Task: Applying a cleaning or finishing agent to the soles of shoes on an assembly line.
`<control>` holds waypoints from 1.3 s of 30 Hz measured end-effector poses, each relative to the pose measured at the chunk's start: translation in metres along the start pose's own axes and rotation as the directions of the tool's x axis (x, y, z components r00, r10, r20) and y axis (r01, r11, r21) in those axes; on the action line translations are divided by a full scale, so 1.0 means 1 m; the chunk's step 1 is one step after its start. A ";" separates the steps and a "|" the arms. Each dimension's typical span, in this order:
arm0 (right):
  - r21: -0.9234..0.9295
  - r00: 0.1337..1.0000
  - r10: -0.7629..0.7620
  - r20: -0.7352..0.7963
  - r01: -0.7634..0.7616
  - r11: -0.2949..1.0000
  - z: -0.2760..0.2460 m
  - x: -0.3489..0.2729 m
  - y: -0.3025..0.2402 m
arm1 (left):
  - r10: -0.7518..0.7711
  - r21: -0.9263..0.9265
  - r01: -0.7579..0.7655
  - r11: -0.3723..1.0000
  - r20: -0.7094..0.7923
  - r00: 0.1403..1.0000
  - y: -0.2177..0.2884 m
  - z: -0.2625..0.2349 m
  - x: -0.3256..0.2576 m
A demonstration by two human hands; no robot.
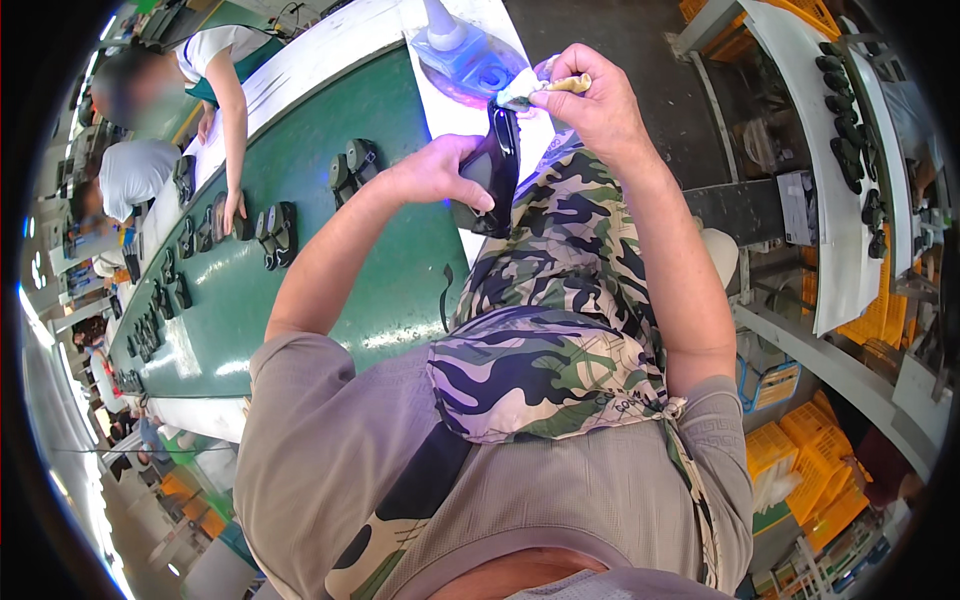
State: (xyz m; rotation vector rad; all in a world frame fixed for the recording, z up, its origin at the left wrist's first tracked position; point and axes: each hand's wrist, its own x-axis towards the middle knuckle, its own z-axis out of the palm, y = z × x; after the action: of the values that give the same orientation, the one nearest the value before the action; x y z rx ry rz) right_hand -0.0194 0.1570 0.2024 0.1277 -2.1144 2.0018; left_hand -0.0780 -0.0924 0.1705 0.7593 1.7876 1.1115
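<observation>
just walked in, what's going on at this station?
A person in a camouflage apron holds a black shoe sole upright in the left hand. The right hand pinches a small cloth or brush against the sole's top end. Paired black soles lie along the green conveyor belt, where another worker's hand rests. A blue container stands just past the hands.

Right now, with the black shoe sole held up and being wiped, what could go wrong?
1. The left hand grips the black sole only at its lower part, so pressure from the cloth in the right hand might twist it loose.
2. The blue glue bottle stands just beyond the wiping; a wide stroke could tip it.
</observation>
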 end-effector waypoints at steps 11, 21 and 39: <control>0.015 0.992 0.060 0.114 -0.062 0.998 0.007 -0.019 0.029 | -0.102 -0.739 0.076 0.669 0.010 0.995 -0.026 0.014 0.002; 0.049 0.988 0.049 0.144 -0.056 0.997 0.010 -0.048 0.027 | -0.177 -0.861 0.077 0.503 -0.016 0.984 -0.036 0.020 0.010; 0.058 0.994 -0.043 0.105 0.037 0.998 -0.019 -0.073 0.030 | -0.298 -0.964 -0.139 0.225 -0.204 0.932 -0.049 0.053 0.028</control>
State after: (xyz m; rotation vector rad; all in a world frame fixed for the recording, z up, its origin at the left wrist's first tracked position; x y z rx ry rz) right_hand 0.0466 0.1709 0.1580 0.2895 -2.1006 2.0753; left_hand -0.0447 -0.0694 0.1039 -0.3871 0.9124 2.0501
